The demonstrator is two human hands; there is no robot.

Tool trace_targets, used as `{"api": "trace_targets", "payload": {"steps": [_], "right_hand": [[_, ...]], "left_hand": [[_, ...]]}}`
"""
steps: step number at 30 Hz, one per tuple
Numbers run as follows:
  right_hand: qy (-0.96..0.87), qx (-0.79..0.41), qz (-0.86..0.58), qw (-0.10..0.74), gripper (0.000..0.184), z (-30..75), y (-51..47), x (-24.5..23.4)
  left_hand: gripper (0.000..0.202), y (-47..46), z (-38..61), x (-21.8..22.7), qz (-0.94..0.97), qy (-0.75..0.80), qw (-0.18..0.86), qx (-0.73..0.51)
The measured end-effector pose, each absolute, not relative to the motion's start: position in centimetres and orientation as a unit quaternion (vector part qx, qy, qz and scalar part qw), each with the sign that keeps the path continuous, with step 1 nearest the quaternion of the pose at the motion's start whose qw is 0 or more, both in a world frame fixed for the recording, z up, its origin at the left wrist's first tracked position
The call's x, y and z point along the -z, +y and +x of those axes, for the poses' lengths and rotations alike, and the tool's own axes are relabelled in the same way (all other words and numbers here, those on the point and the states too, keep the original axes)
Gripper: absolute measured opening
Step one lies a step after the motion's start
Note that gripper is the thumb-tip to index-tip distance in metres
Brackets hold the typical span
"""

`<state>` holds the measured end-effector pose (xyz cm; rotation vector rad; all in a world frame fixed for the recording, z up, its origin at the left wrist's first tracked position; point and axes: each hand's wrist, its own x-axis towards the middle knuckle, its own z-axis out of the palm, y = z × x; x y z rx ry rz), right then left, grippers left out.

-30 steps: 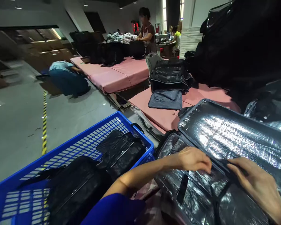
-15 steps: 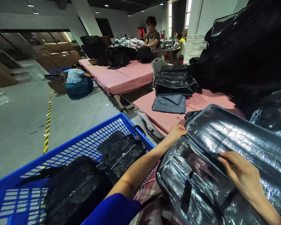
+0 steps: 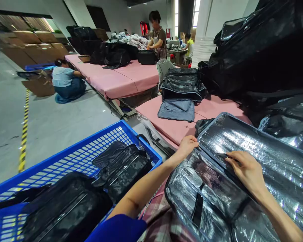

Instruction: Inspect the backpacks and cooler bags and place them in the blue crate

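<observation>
An insulated bag (image 3: 212,201) with shiny silver lining lies open across my lap, its quilted silver lid (image 3: 257,148) laid back to the right. My left hand (image 3: 188,146) is closed, pinching the dark edge at the far corner where lid and body meet. Over the seam between lid and body is my right hand (image 3: 248,171), its thumb and fingers pressed together. A small, dark, pointed thing sticks out from those fingertips toward the left; its kind is unclear. Inside the bag body a black strap (image 3: 198,210) crosses the lining.
A blue plastic crate (image 3: 86,144) at my left holds black camouflage bags (image 3: 127,168). Ahead, a pink-covered table (image 3: 164,111) carries another open bag (image 3: 183,85). Black bags (image 3: 262,53) pile high at right. One person stands at the far table; another crouches on the floor.
My right hand has moved along the seam toward my left hand, away from me. My left hand keeps its pinch on the corner. The view has turned slightly right.
</observation>
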<state>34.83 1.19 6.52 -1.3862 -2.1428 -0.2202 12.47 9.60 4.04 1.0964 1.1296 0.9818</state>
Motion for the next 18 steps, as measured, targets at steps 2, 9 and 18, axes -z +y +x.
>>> {"api": "trace_targets", "payload": {"steps": [2, 9, 18], "right_hand": [[-0.805, 0.102, -0.513, 0.280, 0.019, 34.2, 1.8, -6.5], [-0.787, -0.046, -0.537, 0.301, 0.024, 34.4, 2.6, -5.7], [-0.696, -0.132, -0.613, 0.350, 0.029, 35.4, 2.0, -5.0]], "left_hand": [[0.009, 9.6, 12.4, -3.9, 0.469, 0.485, 0.604, -0.424], [0.007, 9.3, 11.9, -3.8, 0.583, 0.522, 0.490, -0.385], [0.007, 10.2, 13.0, -7.8, 0.966, 0.166, 0.132, -0.150]]}}
